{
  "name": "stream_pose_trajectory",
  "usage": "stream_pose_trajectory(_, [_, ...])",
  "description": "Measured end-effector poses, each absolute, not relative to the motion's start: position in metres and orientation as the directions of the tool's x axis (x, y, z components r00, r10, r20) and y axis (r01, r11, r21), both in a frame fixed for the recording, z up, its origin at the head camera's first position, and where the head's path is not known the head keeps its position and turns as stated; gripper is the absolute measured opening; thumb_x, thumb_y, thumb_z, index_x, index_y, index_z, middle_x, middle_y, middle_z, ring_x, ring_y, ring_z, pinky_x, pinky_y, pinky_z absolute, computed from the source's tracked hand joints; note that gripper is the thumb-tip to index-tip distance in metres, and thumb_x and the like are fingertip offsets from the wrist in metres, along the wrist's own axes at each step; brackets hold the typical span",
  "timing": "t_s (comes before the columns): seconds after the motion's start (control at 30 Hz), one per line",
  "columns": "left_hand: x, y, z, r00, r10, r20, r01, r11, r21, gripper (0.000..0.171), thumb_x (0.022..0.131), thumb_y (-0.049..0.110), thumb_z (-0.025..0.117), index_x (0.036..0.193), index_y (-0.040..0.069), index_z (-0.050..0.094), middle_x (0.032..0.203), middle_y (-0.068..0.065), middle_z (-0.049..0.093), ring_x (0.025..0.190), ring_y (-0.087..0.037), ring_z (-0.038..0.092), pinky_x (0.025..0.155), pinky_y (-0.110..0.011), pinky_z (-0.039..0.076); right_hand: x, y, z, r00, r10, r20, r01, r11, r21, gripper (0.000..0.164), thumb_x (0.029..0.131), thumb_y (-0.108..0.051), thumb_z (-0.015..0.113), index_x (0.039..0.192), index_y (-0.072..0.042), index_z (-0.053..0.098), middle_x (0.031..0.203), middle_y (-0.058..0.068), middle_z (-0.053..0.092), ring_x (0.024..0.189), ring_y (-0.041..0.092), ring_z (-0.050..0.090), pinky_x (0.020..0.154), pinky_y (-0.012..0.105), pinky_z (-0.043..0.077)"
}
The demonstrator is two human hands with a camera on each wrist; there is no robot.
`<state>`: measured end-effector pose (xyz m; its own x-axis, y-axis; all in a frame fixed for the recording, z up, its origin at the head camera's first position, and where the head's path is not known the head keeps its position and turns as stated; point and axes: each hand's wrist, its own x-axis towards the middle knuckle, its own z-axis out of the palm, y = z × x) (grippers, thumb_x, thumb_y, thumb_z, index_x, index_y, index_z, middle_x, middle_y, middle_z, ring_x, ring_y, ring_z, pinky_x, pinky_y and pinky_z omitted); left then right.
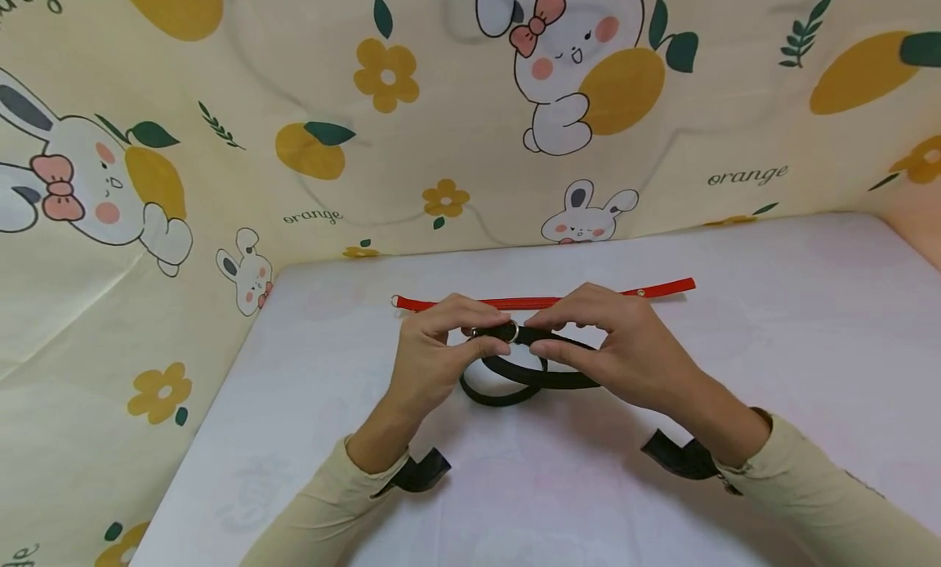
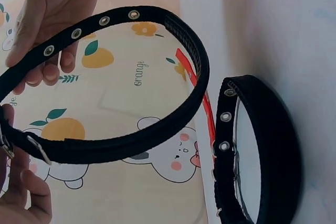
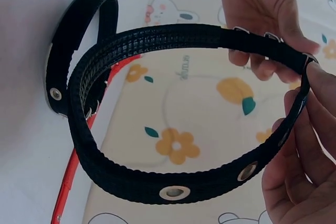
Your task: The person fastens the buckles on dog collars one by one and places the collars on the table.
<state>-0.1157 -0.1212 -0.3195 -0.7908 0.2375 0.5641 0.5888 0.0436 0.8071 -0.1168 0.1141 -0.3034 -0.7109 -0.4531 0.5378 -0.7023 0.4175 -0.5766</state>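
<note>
Both hands hold a black collar point(image 1: 566, 379), bent into a loop above the table. My left hand point(image 1: 435, 348) pinches its buckle end between thumb and fingers. Beside it, my right hand point(image 1: 631, 348) pinches the strap just past the metal ring. The left wrist view shows the silver buckle point(image 2: 5, 145) by the fingers and several metal eyelets point(image 2: 76, 33) along the strap. Below the raised loop, a second black collar point(image 2: 278, 145) rests on the table in a closed ring. It also has eyelets.
A red collar point(image 1: 665, 288) lies stretched out on the white table point(image 1: 331, 322), behind both hands. A printed cloth point(image 1: 456, 126) with rabbits and oranges hangs at the back and left edges of the table.
</note>
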Motion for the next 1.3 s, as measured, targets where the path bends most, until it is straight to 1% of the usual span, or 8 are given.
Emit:
stream_pose_trajectory(0.37, [-0.113,-0.117,-0.320,-0.829,0.230,0.510,0.531,0.035,0.847,0.030,0.071,-0.001,0.085,0.098,-0.010,0.074,0.091,-0.025,0.072,0.084,-0.013,0.062,0.071,-0.021,0.045,-0.117,0.113,-0.305,-0.691,-0.445,0.570,-0.722,0.388,-0.572,0.032,0.076,-0.017,0.087,0.105,-0.026,0.077,0.096,-0.018,0.072,0.090,-0.002,0.061,0.071,0.016,0.048])
stream_pose_trajectory(0.53, [-0.113,-0.117,-0.319,-0.832,0.212,0.513,0.530,0.028,0.847,0.029,0.073,0.001,0.085,0.097,-0.010,0.074,0.093,-0.025,0.071,0.086,-0.013,0.062,0.072,-0.021,0.046,-0.116,0.112,-0.305,-0.707,-0.451,0.545,-0.706,0.396,-0.588,0.032,0.077,-0.019,0.087,0.106,-0.027,0.075,0.095,-0.019,0.071,0.090,-0.002,0.060,0.072,0.019,0.048])
stream_pose_trajectory(0.6, [-0.113,-0.117,-0.320,-0.825,0.199,0.529,0.543,0.019,0.840,0.030,0.073,0.003,0.085,0.096,-0.010,0.073,0.093,-0.020,0.073,0.087,-0.013,0.063,0.072,-0.021,0.047,-0.116,0.111,-0.305,-0.718,-0.461,0.521,-0.693,0.406,-0.596,0.033,0.077,-0.022,0.087,0.108,-0.027,0.074,0.095,-0.020,0.069,0.091,-0.003,0.059,0.074,0.020,0.048])
stream_pose_trajectory(0.77, [-0.115,-0.120,-0.320,-0.812,0.154,0.563,0.569,-0.004,0.822,0.033,0.073,0.008,0.085,0.095,-0.013,0.072,0.093,0.008,0.076,0.092,-0.015,0.065,0.075,-0.022,0.049,-0.118,0.113,-0.306,-0.721,-0.478,0.503,-0.691,0.433,-0.579,0.037,0.077,-0.024,0.087,0.110,-0.028,0.072,0.095,-0.019,0.067,0.091,-0.003,0.057,0.076,0.020,0.048])
stream_pose_trajectory(0.83, [-0.116,-0.122,-0.319,-0.813,0.127,0.568,0.571,-0.012,0.821,0.035,0.073,0.009,0.085,0.095,-0.015,0.071,0.093,0.015,0.074,0.092,-0.014,0.064,0.076,-0.021,0.048,-0.119,0.115,-0.306,-0.719,-0.474,0.509,-0.694,0.443,-0.568,0.037,0.077,-0.023,0.087,0.110,-0.028,0.071,0.095,-0.019,0.067,0.091,-0.003,0.057,0.077,0.020,0.048])
stream_pose_trajectory(0.93, [-0.118,-0.126,-0.316,-0.819,0.080,0.568,0.567,-0.037,0.823,0.039,0.072,0.010,0.085,0.095,-0.018,0.069,0.092,0.014,0.075,0.091,-0.013,0.065,0.078,-0.021,0.049,-0.123,0.119,-0.305,-0.724,-0.459,0.515,-0.689,0.454,-0.565,0.035,0.078,-0.022,0.086,0.110,-0.029,0.072,0.094,-0.019,0.067,0.090,-0.003,0.057,0.077,0.019,0.047])
stream_pose_trajectory(1.07, [-0.119,-0.129,-0.314,-0.829,0.036,0.558,0.555,-0.071,0.829,0.045,0.071,0.014,0.085,0.095,-0.020,0.067,0.091,0.011,0.075,0.087,-0.010,0.064,0.076,-0.018,0.049,-0.126,0.123,-0.304,-0.737,-0.431,0.521,-0.675,0.451,-0.583,0.034,0.079,-0.018,0.085,0.108,-0.030,0.073,0.094,-0.019,0.067,0.088,-0.002,0.058,0.078,0.017,0.047])
stream_pose_trajectory(1.3, [-0.120,-0.130,-0.315,-0.839,0.051,0.541,0.537,-0.069,0.840,0.042,0.072,0.011,0.085,0.097,-0.019,0.068,0.091,0.011,0.074,0.085,-0.009,0.061,0.074,-0.017,0.047,-0.128,0.126,-0.303,-0.737,-0.403,0.543,-0.676,0.450,-0.584,0.032,0.078,-0.017,0.085,0.107,-0.028,0.076,0.095,-0.017,0.071,0.088,-0.002,0.060,0.076,0.015,0.048])
